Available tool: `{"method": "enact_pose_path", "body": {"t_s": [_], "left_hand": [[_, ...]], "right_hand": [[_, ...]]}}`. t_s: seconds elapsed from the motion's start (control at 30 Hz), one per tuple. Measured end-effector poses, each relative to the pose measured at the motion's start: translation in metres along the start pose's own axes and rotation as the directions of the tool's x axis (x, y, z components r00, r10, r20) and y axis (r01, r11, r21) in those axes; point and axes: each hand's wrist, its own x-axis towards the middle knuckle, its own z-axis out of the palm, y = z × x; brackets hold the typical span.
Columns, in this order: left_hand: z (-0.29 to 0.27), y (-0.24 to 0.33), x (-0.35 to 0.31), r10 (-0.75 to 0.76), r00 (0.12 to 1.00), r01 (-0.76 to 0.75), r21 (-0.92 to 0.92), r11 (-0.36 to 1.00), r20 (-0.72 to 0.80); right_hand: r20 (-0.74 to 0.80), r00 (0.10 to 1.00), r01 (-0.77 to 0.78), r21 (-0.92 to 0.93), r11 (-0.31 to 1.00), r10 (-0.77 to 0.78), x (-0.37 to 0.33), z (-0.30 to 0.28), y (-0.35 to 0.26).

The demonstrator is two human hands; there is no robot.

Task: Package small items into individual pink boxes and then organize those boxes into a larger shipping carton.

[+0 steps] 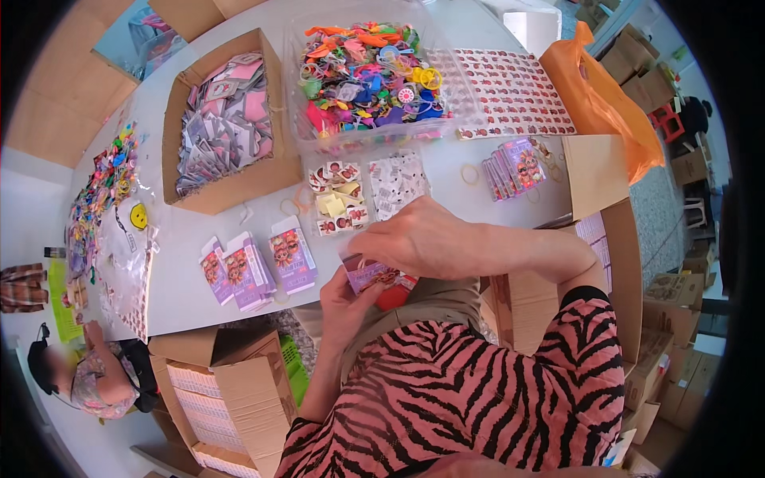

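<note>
My left hand (346, 307) is closed around a small purple printed box (370, 276) in front of my body. Over the top end of that box my right hand (418, 239) is bent with its fingers drawn together. Its fingertips are partly hidden, and whatever they pinch does not show. To the left on the table stand several similar purple boxes (249, 271), some with raised white flaps. Just beyond my hands lie a clear tray of small printed pieces (338, 199) and a stack of white printed packets (397, 183).
A clear bin (307, 135) of colourful trinkets and a carton (229, 195) of pink and grey cards stand farther back. At right are a sticker sheet (518, 94), banded purple boxes (514, 169) and an orange bag (603, 111). Open cartons (247, 382) flank me. Another person (103, 374) sits at left.
</note>
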Motion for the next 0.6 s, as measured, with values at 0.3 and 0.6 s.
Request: {"method": "enact_pose_path", "body": {"t_s": [0.3,0.6], "left_hand": [[-0.010,0.001,-0.002,0.057,0.998,-0.052,0.134,0.990,-0.033],[-0.030,0.001,-0.013,0.157,0.972,-0.138,0.114,0.984,-0.173]], "right_hand": [[-0.183,0.925,-0.247,0.377,0.893,0.333,0.033,-0.048,0.079],[-0.297,0.843,-0.537,-0.508,0.674,0.448,0.014,-0.032,0.265]]}}
